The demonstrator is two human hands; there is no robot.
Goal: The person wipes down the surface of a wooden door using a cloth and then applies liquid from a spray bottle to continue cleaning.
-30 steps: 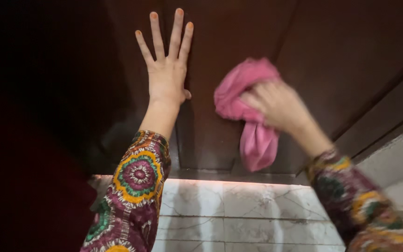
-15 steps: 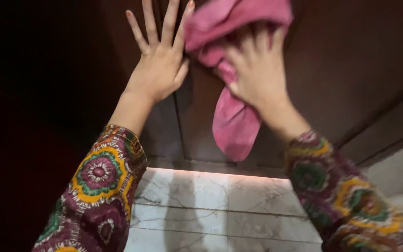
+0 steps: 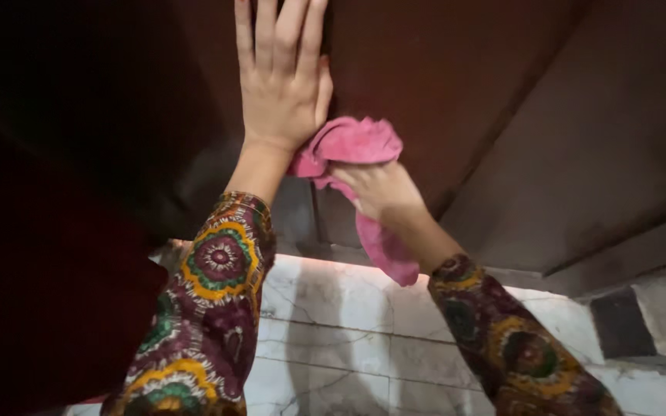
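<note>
1. Left hand [image 3: 283,85]: flat and open, palm pressed on the dark door [image 3: 441,92], top centre of frame.
2. Right hand [image 3: 375,189]: grip closed on the pink cloth [image 3: 352,142], against the door just below the left palm.
3. White marble floor [image 3: 333,308] below; dark shape fills the left.

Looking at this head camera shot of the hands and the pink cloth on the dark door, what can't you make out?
- Left hand: fingertips cut off by the top edge, head view.
- Pink cloth: its middle is hidden under the right hand.
- Wooden door: handle and upper part out of frame.
- Far left: too dark to read.
- Marble floor: partly covered by the patterned sleeves.
</note>
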